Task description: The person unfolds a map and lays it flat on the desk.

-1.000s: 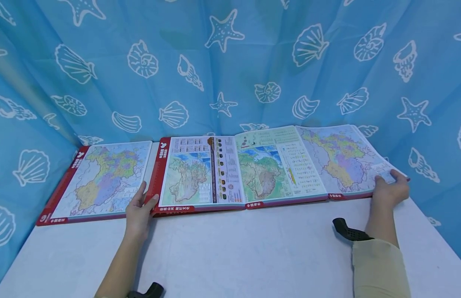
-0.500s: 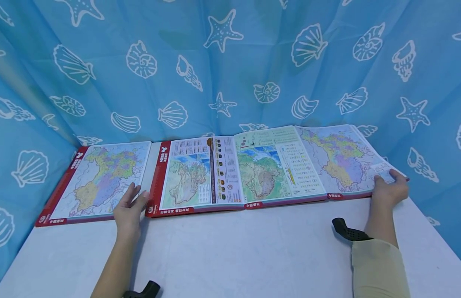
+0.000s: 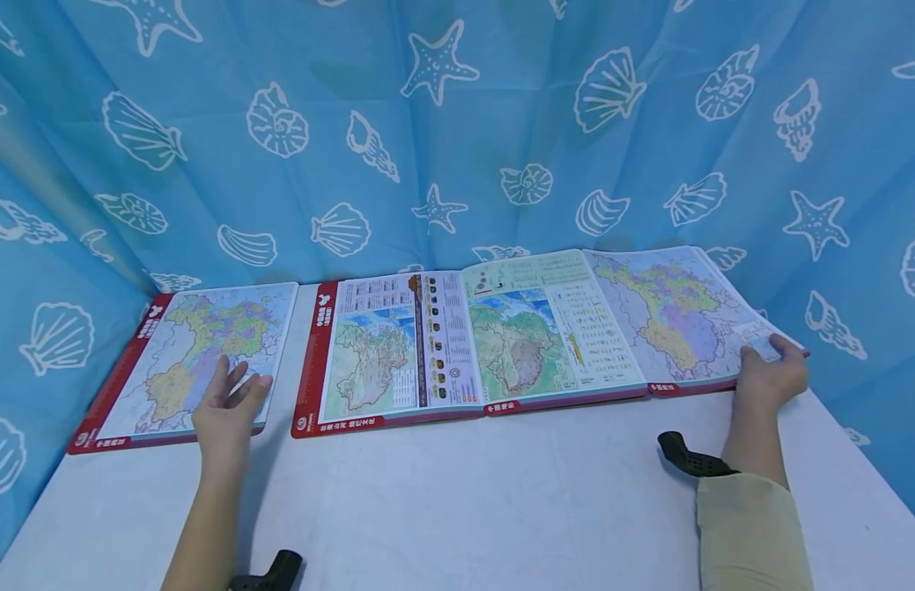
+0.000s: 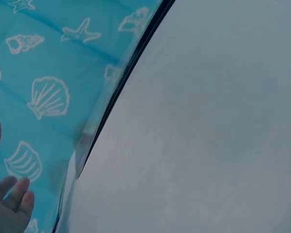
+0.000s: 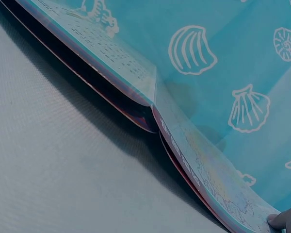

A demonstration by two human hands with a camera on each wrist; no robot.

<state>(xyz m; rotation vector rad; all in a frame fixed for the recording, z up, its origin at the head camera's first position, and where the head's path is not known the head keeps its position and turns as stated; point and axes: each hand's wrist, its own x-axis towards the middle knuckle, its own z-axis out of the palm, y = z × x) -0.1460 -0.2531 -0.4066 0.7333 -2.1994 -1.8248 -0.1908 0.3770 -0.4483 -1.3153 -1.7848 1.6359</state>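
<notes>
A fold-out map (image 3: 516, 345) with a red left border lies spread in joined panels along the back of the white table. My right hand (image 3: 770, 379) pinches its right end at the near corner; in the right wrist view a fingertip (image 5: 281, 221) presses on the printed top. To the left, a separate map with a red border (image 3: 213, 336) lies flat. Over its near right corner is my left hand (image 3: 226, 414), fingers loosely spread and holding nothing. The left wrist view catches only part of that hand (image 4: 12, 206) at its lower left.
A blue curtain (image 3: 442, 148) printed with white shells and starfish hangs right behind the maps. The white table (image 3: 501, 501) runs in front of them. Black curved pieces (image 3: 693, 455) stick out at both wrists.
My left hand has let go of the fold-out map's left end and moved left over the separate map. That left end has settled down. My right hand stays in place.
</notes>
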